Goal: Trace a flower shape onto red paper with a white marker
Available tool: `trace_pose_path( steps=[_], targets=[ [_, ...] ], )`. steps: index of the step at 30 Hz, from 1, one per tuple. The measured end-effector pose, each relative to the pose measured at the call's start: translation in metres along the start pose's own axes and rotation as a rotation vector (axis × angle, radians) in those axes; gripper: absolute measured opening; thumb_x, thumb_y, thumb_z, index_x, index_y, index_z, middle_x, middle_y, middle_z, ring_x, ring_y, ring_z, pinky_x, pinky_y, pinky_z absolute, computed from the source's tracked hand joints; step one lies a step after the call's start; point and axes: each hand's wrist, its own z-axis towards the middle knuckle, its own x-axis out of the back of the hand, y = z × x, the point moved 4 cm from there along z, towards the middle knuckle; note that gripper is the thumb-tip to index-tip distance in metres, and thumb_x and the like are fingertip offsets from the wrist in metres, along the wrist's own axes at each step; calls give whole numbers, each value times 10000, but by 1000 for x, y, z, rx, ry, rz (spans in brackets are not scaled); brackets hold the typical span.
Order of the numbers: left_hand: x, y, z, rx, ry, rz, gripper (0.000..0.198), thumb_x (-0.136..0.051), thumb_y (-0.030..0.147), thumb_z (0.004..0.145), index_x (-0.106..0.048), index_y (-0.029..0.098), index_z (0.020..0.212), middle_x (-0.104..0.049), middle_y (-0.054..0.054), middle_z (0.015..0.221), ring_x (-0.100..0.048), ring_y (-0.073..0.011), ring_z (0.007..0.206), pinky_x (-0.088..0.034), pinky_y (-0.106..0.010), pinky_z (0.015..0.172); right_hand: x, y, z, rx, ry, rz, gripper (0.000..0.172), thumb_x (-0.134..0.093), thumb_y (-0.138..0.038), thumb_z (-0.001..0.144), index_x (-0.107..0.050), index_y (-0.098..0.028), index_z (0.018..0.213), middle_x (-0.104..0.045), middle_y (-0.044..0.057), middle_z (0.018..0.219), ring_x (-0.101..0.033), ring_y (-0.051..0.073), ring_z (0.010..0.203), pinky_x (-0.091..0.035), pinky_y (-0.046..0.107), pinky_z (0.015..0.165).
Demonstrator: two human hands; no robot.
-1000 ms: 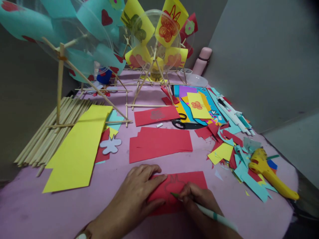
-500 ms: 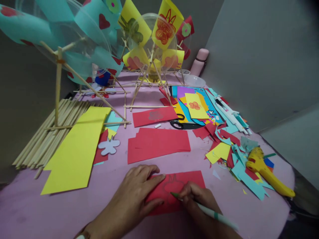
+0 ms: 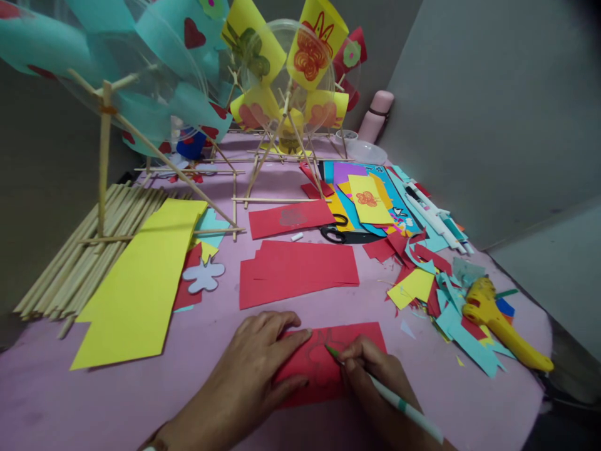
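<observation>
Right hand (image 3: pixel 381 371) slightly farther forward, fingers curled round marker (image 3: pixel 393 398).

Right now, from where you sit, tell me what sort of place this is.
Probably an indoor craft workspace, judging by the yellow glue gun, the coloured paper scraps and the pile of wooden sticks.

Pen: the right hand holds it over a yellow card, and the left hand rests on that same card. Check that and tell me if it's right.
Not quite: the card is red, not yellow, as the head view shows. The right hand does hold the pen over it, and the left hand rests on that same card.
</observation>
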Motion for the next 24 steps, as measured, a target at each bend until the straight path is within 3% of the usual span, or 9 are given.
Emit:
trace_pose_path(
  steps=[24],
  targets=[
    [3, 3, 3, 5, -11, -12, 445, -649, 360, 823, -518, 260, 1236, -542, -91, 1183, -496, -277, 1047, -427, -438, 855, -4, -11, 2, 116, -108, -198, 207, -419, -313, 846, -555, -212, 726, -592, -27, 559, -527, 119, 473, -301, 200, 428]
  ],
)
